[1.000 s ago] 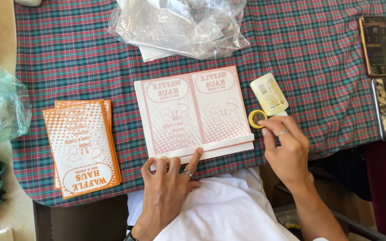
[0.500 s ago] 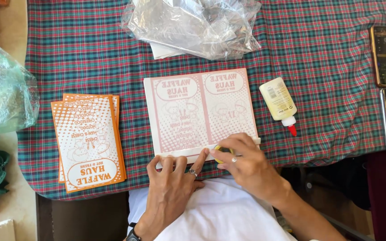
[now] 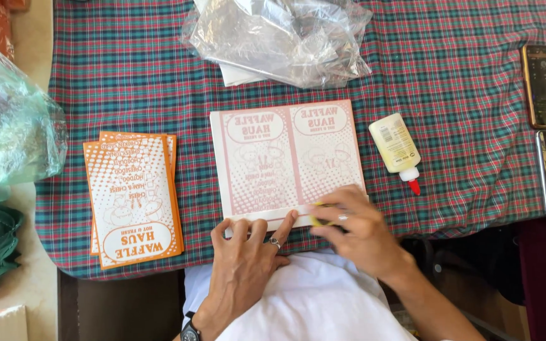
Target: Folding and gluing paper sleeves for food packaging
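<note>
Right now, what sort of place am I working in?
Probably a home or small-shop table set up for paper packaging work: a plaid tablecloth, a glue bottle, flat printed paper sheets under both hands, and a stack of orange paper bags.

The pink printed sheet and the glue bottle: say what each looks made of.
Pink printed sheet: thin paper or light card, matte, seemingly a flat stack; the left hand presses its near edge.
Glue bottle: likely plastic, smooth cream body, white collar, red tip.

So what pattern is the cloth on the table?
The tablecloth is plaid, red and green-teal checks, clearest in the head view.
</note>
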